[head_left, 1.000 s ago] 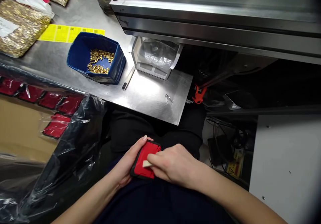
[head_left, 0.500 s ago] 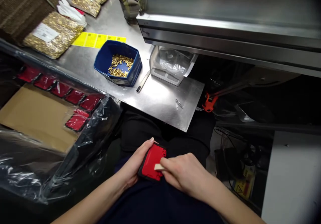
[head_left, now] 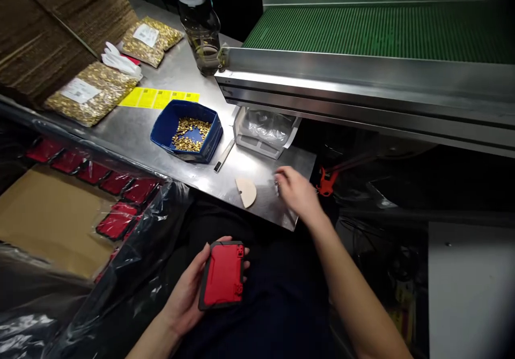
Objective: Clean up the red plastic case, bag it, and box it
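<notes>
My left hand (head_left: 185, 297) is wrapped round a flat red case with a black rim (head_left: 222, 273), its red face turned up, above my lap. Over the right end of the metal table, my right hand (head_left: 296, 191) has its fingertips pinched together on small shiny metal pins (head_left: 277, 185), which the fingers partly hide. A pale, half-round wooden piece with a small notch (head_left: 246, 192) lies flat on the table to the left of that hand.
On the metal table (head_left: 257, 174) stand a blue bin (head_left: 163, 133) of small brass parts, a grey tray (head_left: 261, 147) and a bottle (head_left: 201, 31). A light-handled tool (head_left: 224, 155) lies between bins. A conveyor (head_left: 354, 31) runs behind. Red cases (head_left: 116, 220) fill part of a lined box.
My right hand has left the case, laid the wooden piece on the table and moved to the metal pins. My left hand still holds the case, now slightly further left. The view has tilted up.
</notes>
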### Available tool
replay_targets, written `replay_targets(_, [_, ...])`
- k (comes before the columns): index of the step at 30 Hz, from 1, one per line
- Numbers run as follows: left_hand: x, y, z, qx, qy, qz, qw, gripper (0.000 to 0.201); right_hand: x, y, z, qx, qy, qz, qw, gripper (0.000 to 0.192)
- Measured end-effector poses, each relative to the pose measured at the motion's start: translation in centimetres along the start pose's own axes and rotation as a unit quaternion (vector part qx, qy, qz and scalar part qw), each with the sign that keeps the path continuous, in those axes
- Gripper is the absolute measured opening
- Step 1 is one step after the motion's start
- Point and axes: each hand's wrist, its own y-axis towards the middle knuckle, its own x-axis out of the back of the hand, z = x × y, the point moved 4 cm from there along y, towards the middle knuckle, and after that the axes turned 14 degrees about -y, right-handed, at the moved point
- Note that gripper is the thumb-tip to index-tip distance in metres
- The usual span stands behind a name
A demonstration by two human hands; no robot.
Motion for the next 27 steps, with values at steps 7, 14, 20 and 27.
replay_targets(7, [1.2,0.1,-1.7,-0.025,-0.022,0.072,0.997,0.068,-3.8,-1.7,-16.5,-0.027,-0.167,-0.001,0.986,0.055])
replay_targets(14, [-0.1,0.3,-0.9,-0.062,0.043,0.035,0.997,0.073,-8.7,0.9,-18.7,0.13,-0.227,0.007,0.965,0.057])
replay_targets(20, [-1.9,-0.2,-0.7,-0.214,0.228,0.008,0.95,0.067,-4.8,-2.5,-16.2,0.263,-0.231,0.048,0.935,0.042])
replay_targets(27, [0.0,2.5,-0.1,-0.206,0.359,0.033,0.91,0.071,1.0,-12.2,-2.3,0.283,-0.142,0.239,0.918,0.023])
